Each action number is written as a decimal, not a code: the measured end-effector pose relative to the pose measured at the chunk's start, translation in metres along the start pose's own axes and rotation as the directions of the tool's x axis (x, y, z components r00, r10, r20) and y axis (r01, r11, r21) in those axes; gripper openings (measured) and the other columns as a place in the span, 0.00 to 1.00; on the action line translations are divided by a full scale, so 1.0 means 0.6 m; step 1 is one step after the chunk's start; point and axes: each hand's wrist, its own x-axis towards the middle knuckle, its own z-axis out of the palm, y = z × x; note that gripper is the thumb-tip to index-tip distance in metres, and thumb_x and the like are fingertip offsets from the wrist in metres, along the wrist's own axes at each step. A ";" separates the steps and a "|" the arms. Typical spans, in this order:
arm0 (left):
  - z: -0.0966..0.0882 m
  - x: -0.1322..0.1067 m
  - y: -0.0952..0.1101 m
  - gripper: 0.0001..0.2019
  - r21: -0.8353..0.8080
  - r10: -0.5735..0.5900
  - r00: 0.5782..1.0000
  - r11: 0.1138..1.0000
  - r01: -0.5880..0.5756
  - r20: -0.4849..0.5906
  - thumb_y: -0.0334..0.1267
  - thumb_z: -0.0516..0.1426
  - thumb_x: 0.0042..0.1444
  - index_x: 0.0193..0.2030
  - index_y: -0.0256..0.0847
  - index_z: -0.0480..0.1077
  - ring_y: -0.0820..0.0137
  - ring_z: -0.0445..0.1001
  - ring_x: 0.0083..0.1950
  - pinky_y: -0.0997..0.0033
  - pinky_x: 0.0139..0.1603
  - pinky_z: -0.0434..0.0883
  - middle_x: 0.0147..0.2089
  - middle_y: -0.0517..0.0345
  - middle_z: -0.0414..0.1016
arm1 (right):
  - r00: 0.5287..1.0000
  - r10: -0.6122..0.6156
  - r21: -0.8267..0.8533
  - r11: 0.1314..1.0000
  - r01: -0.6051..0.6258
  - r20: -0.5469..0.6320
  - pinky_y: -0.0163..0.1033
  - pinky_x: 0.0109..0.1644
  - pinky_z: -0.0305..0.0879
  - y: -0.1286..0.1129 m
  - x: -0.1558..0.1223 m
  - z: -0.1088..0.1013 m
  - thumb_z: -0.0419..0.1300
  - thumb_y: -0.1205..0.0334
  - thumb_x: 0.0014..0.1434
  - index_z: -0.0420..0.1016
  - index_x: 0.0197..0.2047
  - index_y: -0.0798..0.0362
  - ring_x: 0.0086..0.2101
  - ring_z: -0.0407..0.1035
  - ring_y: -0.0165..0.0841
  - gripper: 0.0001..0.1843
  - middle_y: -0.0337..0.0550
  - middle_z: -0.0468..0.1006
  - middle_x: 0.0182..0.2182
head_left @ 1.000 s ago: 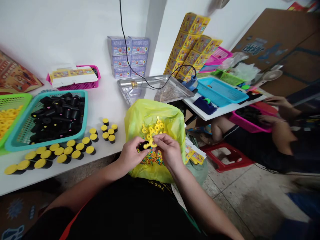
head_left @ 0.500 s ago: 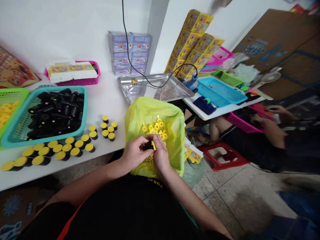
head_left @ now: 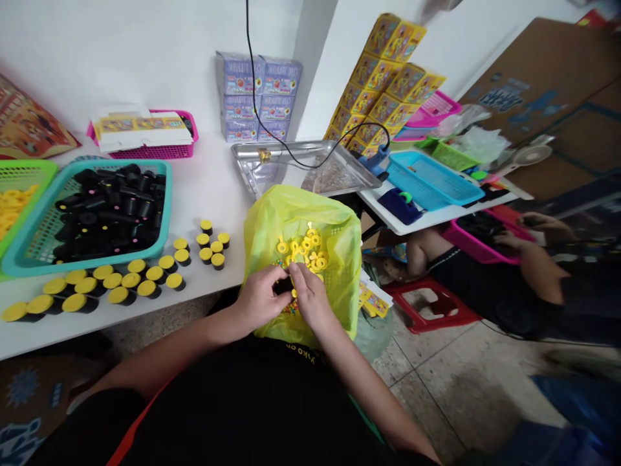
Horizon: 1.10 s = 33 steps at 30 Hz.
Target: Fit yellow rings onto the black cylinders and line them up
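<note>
My left hand (head_left: 258, 296) is closed round a small black plastic piece (head_left: 283, 285), mostly hidden by the fingers. My right hand (head_left: 311, 299) meets it from the other side, fingers pressed together; a bit of yellow plastic (head_left: 294, 294) shows at its thumb. Both hands are over a basket lined with a yellow-green plastic bag (head_left: 339, 259), in front of my body. Inside lie several yellow ring-shaped pieces (head_left: 306, 243) with short stems. Small multicoloured beads (head_left: 291, 309) show below the hands.
Black cylinders with yellow tops (head_left: 130, 279) stand along the white table's (head_left: 213, 194) front edge. Behind them is a teal basket (head_left: 167, 213) of black parts. A metal tray (head_left: 310, 188) lies ahead. At right, another person's hands (head_left: 514, 241) are over a pink basket (head_left: 470, 246).
Both hands stay together over the bag, and my right fingers have shifted over the black piece. Less of the yellow plastic shows between them. The view has shifted slightly.
</note>
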 end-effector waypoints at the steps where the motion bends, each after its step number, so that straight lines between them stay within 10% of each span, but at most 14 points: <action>1: 0.001 -0.001 0.000 0.09 0.011 0.006 1.000 1.000 -0.006 -0.015 0.26 0.61 0.48 0.35 0.40 0.69 0.73 0.67 0.27 0.74 0.28 0.65 0.31 0.60 0.74 | 0.999 0.022 -0.032 0.999 -0.023 -0.038 0.41 0.35 0.60 0.002 -0.002 0.000 0.54 0.36 0.64 0.67 0.27 0.49 0.27 0.65 0.36 0.26 0.38 0.69 0.23; 18: 0.006 -0.007 0.006 0.10 -0.055 -0.044 0.999 0.998 0.043 -0.024 0.28 0.66 0.48 0.35 0.39 0.70 0.75 0.67 0.27 0.76 0.27 0.65 0.31 0.61 0.73 | 0.936 0.266 0.525 0.844 -0.111 -0.230 0.38 0.33 0.58 0.035 -0.013 0.019 0.71 0.46 0.49 0.65 0.23 0.49 0.24 0.56 0.29 0.22 0.30 0.63 0.21; 33: 0.004 -0.001 0.007 0.12 -0.048 -0.092 0.995 0.994 0.094 0.042 0.31 0.67 0.47 0.30 0.41 0.67 0.72 0.68 0.29 0.71 0.31 0.64 0.27 0.64 0.69 | 0.932 0.257 0.566 0.822 -0.071 -0.256 0.37 0.32 0.56 0.047 -0.006 0.027 0.73 0.46 0.46 0.66 0.21 0.51 0.24 0.55 0.28 0.23 0.31 0.63 0.20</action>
